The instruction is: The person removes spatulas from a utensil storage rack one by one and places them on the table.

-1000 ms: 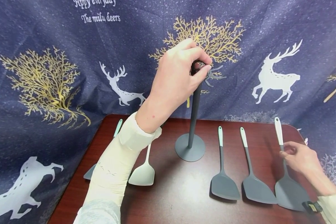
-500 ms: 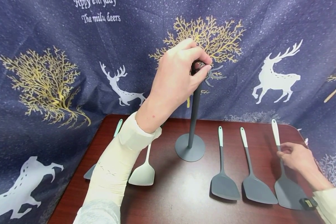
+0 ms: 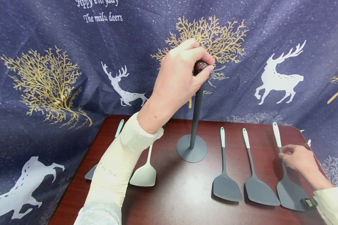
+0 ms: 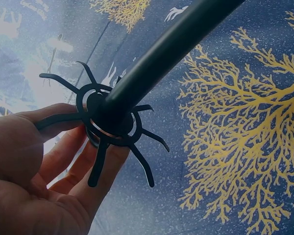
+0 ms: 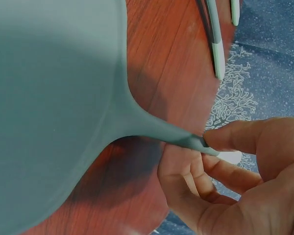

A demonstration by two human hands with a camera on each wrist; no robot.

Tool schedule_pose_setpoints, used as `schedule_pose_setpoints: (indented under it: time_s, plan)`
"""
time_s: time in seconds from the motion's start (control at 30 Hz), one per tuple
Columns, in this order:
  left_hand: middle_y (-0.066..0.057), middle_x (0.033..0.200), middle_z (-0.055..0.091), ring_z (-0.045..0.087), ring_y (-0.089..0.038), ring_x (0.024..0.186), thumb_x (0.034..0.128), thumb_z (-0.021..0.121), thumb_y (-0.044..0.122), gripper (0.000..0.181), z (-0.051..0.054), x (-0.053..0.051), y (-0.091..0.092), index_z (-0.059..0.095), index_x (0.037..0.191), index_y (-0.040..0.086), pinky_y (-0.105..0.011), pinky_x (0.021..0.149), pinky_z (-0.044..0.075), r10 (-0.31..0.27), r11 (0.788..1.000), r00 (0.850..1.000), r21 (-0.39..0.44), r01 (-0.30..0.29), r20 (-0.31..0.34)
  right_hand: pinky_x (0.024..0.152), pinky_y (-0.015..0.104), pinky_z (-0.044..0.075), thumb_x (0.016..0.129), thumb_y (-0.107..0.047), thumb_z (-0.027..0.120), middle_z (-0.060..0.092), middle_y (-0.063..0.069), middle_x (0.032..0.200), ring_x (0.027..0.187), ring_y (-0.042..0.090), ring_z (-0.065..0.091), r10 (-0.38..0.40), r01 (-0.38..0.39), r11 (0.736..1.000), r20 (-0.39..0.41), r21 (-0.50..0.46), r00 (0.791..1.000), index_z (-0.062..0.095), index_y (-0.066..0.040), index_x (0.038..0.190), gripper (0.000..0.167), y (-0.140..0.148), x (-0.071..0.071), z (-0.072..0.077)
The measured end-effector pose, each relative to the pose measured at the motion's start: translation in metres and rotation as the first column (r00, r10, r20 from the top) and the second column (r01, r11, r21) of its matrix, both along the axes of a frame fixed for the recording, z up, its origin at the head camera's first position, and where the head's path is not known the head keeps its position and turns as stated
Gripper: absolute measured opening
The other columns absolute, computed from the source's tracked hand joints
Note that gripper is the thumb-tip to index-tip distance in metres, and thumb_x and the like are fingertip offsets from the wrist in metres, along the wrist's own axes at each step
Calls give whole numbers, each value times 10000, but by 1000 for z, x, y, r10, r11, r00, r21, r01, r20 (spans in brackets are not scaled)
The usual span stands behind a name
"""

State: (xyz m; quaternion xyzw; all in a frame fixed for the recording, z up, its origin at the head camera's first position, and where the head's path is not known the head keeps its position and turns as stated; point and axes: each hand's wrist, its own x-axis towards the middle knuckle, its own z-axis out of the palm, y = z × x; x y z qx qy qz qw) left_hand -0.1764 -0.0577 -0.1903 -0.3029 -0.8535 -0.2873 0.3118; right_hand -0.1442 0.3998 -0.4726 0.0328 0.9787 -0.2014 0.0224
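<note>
With curled fingers my left hand [image 3: 180,67] grips the top of a dark grey utensil stand [image 3: 195,115]. In the left wrist view, its ring of curved hooks [image 4: 147,169] circles the pole, and my fingers are around the end. The stand's round base [image 3: 191,154] rests on the table. On the right, my right hand [image 3: 301,159] pinches the shaft of a grey spatula [image 3: 290,193] with a white handle end. The right wrist view has its broad blade [image 5: 54,98] large in front, with thumb and fingers on the shaft near the handle. A shadow lies beneath it.
Two more grey spatulas, one at centre right [image 3: 227,187] and one beside it [image 3: 260,190], lie on the brown table [image 3: 186,200]. A pale turner [image 3: 144,175] and a grey-bladed utensil [image 3: 90,172] lie left, partly behind my left sleeve. A patterned cloth [image 3: 228,97] hangs behind.
My right hand and the rightmost spatula have shifted slightly left, and its handle end has come down a little. My left hand stays on the stand's top.
</note>
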Motion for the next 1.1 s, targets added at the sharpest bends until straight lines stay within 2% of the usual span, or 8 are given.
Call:
schedule_pose_setpoints:
  time_s: [0.2,0.47,0.77,0.87,0.97,1.1]
  plan:
    - [4,897,592,536,-96,804,999,726,173,102,0,0,-1,825,994,150,-245,740,434,4,1000,1000,-4,-4,2,638,485,532,955,-192,719,758,104,736,603,178,681,-2,2,1000,28,-9,1000,667,143,1136,385,1,-2,-3]
    - [-3,897,589,537,-99,798,999,730,183,100,1,1,-1,826,997,156,-246,740,435,17,1000,1000,-16,-17,-3,627,464,521,974,-217,707,742,55,690,604,167,674,-11,12,1000,69,-16,998,666,142,1156,405,-1,-4,-2]
    - [-2,905,595,542,-103,811,1002,727,184,103,0,0,0,826,1004,157,-246,745,439,11,1000,1000,-14,-11,-3,600,457,517,941,-218,726,717,53,690,718,369,679,-34,34,999,59,-7,998,728,67,958,286,-2,-3,-6]
    - [4,915,607,558,-97,821,1000,723,176,103,1,1,1,825,1001,156,-242,751,446,12,1000,1000,-16,-12,-3,606,463,517,936,-215,729,716,67,701,731,401,679,-36,36,999,52,-6,998,731,48,924,263,-1,-3,-8]
    - [8,918,611,566,-93,824,999,715,165,109,1,1,1,824,1001,153,-240,752,450,13,1000,1000,-15,-13,-2,606,464,517,932,-217,729,713,67,699,725,393,678,-37,38,999,51,-8,998,732,36,907,255,-1,-3,-9]
    - [8,914,605,559,-90,818,1000,709,158,113,0,1,1,822,997,153,-240,745,449,15,1000,1000,-16,-15,-1,598,448,515,934,-227,723,705,28,658,685,315,666,-36,37,999,59,-10,998,729,39,913,266,0,-2,-10]
